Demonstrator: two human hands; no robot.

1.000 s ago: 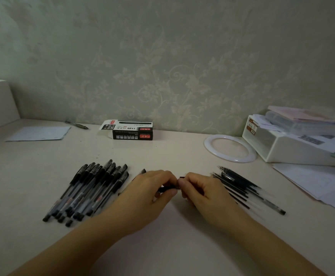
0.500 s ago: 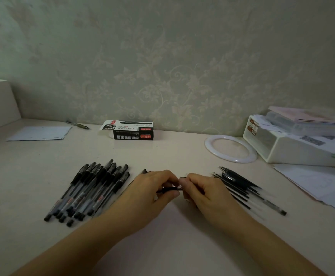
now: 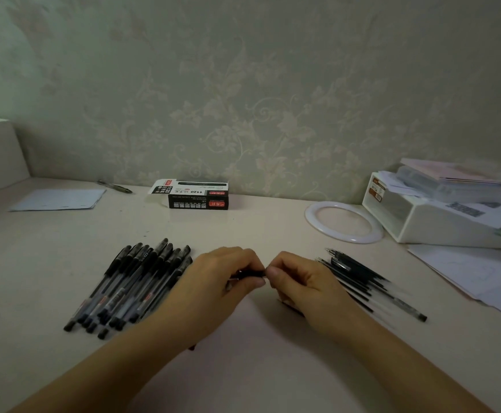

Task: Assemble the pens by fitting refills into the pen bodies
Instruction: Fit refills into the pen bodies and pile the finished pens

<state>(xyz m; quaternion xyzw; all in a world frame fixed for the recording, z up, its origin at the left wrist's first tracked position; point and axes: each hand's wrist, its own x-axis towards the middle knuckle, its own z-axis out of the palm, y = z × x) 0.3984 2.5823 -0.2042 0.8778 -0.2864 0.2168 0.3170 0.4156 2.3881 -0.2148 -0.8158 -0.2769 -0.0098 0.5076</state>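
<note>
Two hands: both work at the middle of the desk (image 3: 258,368), fingertips almost meeting over one dark pen.
Left hand (image 3: 213,281): fingers and thumb curled round the pen (image 3: 250,274), which pokes out toward the right from under the fingertips; most of its length is hidden under the palm.
Right hand (image 3: 300,281): thumb and forefinger pinched at the exposed end of the same pen; what exactly sits between those fingertips is too small to tell.
Pen position: level with the desk, held just above it, between the two hands.
Assembled pens (image 3: 130,284): a fanned row with black caps, lying just left of the left hand, caps pointing away from the person.
Refills (image 3: 359,278): a loose bundle of thin black rods just beside the right hand, on its right.
Pen box (image 3: 197,196): black and white, near the wall, well behind the hands.
White ring (image 3: 343,222): flat on the desk, right of the box.
Storage box (image 3: 440,216): white, at the far right, papers stacked on it.
</note>
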